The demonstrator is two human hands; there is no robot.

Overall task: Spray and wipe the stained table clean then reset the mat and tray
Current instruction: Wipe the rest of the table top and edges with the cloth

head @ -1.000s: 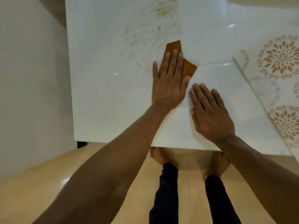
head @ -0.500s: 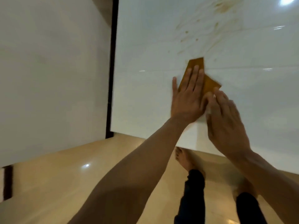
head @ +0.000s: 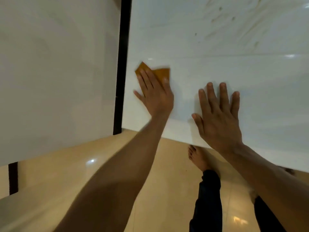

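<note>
- The left hand lies flat on a brown cloth; its fingers are straight and press the cloth down on the white counter; nothing is curled around it.
- The right hand is also flat, with fingers spread; it rests on the bare counter just beside the left hand and holds nothing.
- The cloth is near the left edge of the counter, close to the near corner.
- The brown stains lie away from the cloth, toward the far right; some are small spots, others are faint smears.
- I judge that the wiping is not finished; the left hand is the nearer one to carry the cloth forward and rightward to the stains.
- The mat and tray are not in view.
</note>
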